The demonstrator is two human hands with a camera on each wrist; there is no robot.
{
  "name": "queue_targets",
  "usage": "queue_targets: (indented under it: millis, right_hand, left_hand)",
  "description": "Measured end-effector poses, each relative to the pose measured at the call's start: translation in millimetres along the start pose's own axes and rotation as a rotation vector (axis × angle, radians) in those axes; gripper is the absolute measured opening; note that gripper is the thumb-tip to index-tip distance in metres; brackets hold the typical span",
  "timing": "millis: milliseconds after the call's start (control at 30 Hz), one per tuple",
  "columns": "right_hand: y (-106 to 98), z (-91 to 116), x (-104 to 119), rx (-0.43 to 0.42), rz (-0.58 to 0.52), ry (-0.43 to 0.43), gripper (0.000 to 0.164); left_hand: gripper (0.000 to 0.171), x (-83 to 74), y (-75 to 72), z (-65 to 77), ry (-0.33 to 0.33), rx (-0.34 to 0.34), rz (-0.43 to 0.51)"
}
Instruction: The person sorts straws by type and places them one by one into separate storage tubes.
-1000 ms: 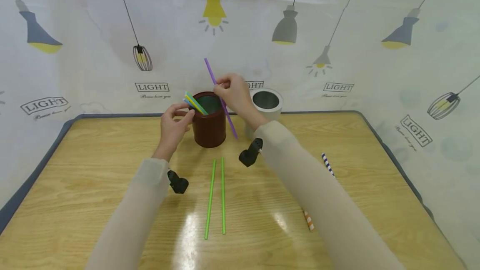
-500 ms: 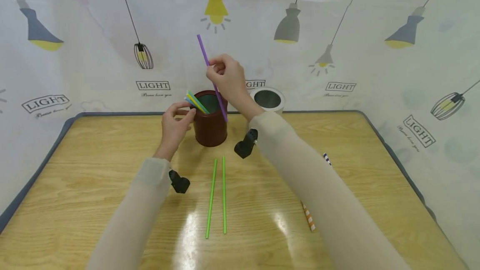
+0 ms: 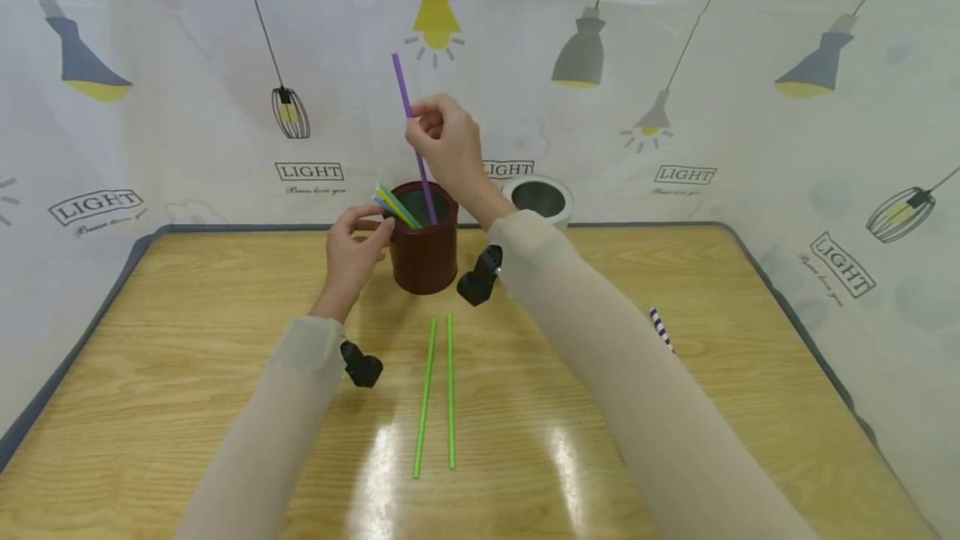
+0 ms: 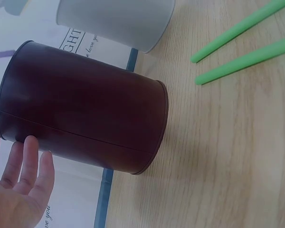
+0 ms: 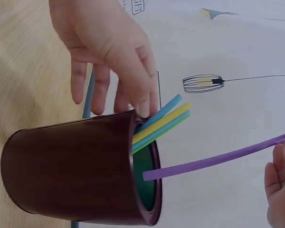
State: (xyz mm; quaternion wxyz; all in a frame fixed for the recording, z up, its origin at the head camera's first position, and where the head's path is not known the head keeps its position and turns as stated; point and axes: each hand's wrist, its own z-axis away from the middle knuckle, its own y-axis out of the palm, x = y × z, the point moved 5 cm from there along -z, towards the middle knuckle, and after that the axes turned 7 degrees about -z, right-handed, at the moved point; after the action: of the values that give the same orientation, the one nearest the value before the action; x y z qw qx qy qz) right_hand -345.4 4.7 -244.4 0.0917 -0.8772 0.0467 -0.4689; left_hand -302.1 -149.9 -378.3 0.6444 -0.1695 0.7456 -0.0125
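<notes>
A dark brown cylindrical holder [image 3: 424,261] stands upright at the back of the table. My left hand [image 3: 352,250] holds its rim at the left, thumb on the edge, the other fingers spread outside the wall. Blue, yellow and green straws, with the yellow straw [image 5: 162,124] among them, lean against that side inside. Above the holder, my right hand [image 3: 453,140] pinches a purple straw [image 3: 423,177] between thumb and fingers. Its lower end is at the holder's mouth, just within the rim in the right wrist view.
A white cylindrical holder [image 3: 567,208] stands to the right, partly behind my right forearm. Two green straws lie on the wooden table, a left green straw [image 3: 425,398] and a right green straw [image 3: 451,390]. A blue-and-white striped straw [image 3: 660,327] shows beside my right sleeve.
My right hand has lifted and moved left, bringing the purple straw from beside the brown holder to its mouth. My left hand keeps its place. The orange striped straw is now hidden by my sleeve.
</notes>
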Motion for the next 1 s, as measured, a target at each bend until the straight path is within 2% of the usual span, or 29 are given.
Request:
queue_targets:
  millis: [367, 500, 733, 1000]
  right_hand:
    - [3, 7, -14, -0.046, -0.034, -0.054, 0.017]
    - [5, 11, -20, -0.021, -0.007, -0.005, 0.017]
    - [5, 24, -38, 0.073, 0.04, 0.076, 0.015]
    - [3, 36, -53, 0.164, 0.088, 0.128, 0.013]
  left_hand:
    - [0.033, 2.5, 0.8, -2.7, -0.003, -0.002, 0.01]
    - [0.033, 0.5, 0.1, -2.0, -0.013, 0.007, 0.029]
    - [0.032, -22.1, -0.4, 10.3, -0.014, 0.024, 0.029]
    - [0.034, 0.4, 0.9, -1.1, -0.018, 0.002, 0.018]
